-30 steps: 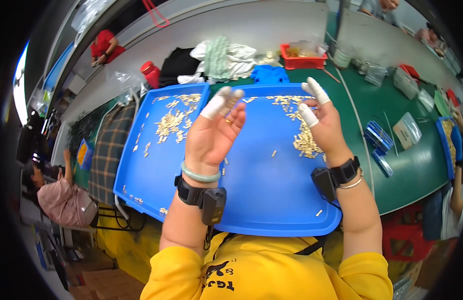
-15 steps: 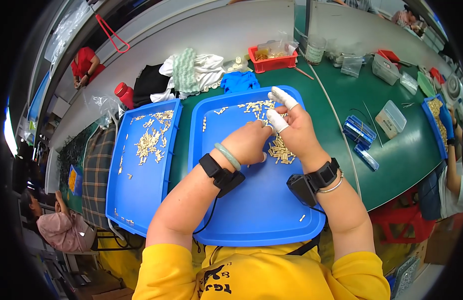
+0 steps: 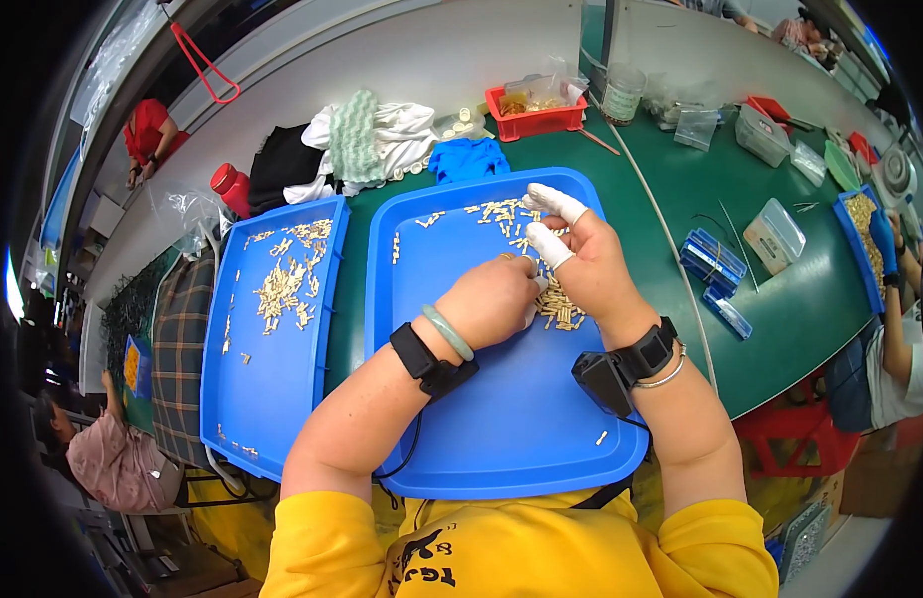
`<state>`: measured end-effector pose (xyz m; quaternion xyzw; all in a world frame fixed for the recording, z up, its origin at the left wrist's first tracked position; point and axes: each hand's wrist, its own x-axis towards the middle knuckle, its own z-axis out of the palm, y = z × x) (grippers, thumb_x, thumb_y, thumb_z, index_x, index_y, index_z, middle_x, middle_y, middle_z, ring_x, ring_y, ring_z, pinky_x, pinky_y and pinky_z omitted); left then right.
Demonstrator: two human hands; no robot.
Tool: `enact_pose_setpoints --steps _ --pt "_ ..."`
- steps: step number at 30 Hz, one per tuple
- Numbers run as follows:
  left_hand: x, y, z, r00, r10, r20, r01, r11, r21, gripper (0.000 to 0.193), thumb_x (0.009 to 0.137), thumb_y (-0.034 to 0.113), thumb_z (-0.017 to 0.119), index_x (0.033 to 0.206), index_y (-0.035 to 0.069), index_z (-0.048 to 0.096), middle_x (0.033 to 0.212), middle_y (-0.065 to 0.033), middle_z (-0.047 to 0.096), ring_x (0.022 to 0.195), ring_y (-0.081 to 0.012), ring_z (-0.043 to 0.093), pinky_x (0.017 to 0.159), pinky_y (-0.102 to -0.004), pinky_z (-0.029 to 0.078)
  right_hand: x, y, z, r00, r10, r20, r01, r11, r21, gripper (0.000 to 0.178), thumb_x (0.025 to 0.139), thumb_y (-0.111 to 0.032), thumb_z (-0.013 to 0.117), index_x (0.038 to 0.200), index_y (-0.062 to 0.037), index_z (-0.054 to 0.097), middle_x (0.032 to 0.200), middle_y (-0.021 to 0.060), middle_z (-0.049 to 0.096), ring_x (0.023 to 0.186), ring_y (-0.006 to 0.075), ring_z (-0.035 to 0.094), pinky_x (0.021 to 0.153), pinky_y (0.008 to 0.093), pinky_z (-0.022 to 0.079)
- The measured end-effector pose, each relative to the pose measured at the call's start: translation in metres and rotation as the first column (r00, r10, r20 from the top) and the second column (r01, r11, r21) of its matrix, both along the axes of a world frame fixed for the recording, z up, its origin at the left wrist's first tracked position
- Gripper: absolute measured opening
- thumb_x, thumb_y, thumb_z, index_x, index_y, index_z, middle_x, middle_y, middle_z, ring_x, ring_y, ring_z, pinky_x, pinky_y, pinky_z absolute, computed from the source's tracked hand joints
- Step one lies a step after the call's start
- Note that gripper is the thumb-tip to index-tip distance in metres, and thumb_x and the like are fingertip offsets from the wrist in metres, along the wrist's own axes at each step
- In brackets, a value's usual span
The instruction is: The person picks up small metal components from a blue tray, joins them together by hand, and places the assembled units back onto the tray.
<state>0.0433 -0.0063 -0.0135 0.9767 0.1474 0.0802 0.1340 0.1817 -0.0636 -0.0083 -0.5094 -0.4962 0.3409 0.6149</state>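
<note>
On our far left sat a co-worker in a pink top (image 3: 118, 468), with a dark plaid cloth (image 3: 180, 349) just to the right. Next came a red bottle (image 3: 229, 187) and a narrower blue tray (image 3: 257, 394), holding a loose heap of pale pieces (image 3: 279, 286) and strays along its edges. Behind it, we had a black cloth (image 3: 280, 164) and a pale green knitted cloth (image 3: 356, 140). In front of us lay the larger blue tray (image 3: 451, 424). Over it, our left hand (image 3: 486, 301) bent downward with its fingers curled in, the tips partly hidden; we could not tell whether they gripped anything. The small beige pieces (image 3: 561, 313) lay heaped beside and beneath our hands, in the tray's upper right part. Our right hand (image 3: 595, 261) stood over that heap, its thumb and forefinger, in white covers (image 3: 549, 246), parted by a modest gap with nothing visible between the tips; its palm we could not see. Further right, blue cases (image 3: 715, 261) and a clear box (image 3: 775, 236) rested on the green table (image 3: 670, 369), and a co-worker's blue-gloved hand (image 3: 883, 244) reached to another blue tray (image 3: 873, 284).
</note>
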Motion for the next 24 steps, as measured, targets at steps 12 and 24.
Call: enact_pose_setpoints --steps 12,24 --pt "0.018 0.002 -0.025 0.998 0.054 0.019 -0.056 0.994 0.089 0.010 0.072 0.007 0.055 0.074 0.002 0.064 0.082 -0.0148 0.061 0.076 -0.0301 0.061 0.065 -0.0395 0.051 0.000 -0.001 0.000 0.996 0.063 -0.062 -0.062 0.998 0.017 0.036 0.086 -0.002 0.057 0.121 0.0002 0.053 0.111 0.0059 0.059 0.099 0.0099 0.055 0.084 0.0232 0.046" --pt "0.029 0.014 -0.035 0.988 -0.140 0.068 0.125 0.973 0.195 0.010 0.071 0.007 0.055 0.072 0.005 0.065 0.078 -0.0139 0.063 0.074 -0.0289 0.063 0.063 -0.0383 0.051 -0.001 0.000 0.004 0.986 0.084 -0.144 -0.084 0.996 0.009 0.033 0.087 -0.004 0.057 0.119 0.0010 0.054 0.108 0.0061 0.060 0.098 0.0112 0.057 0.084 0.0232 0.046"
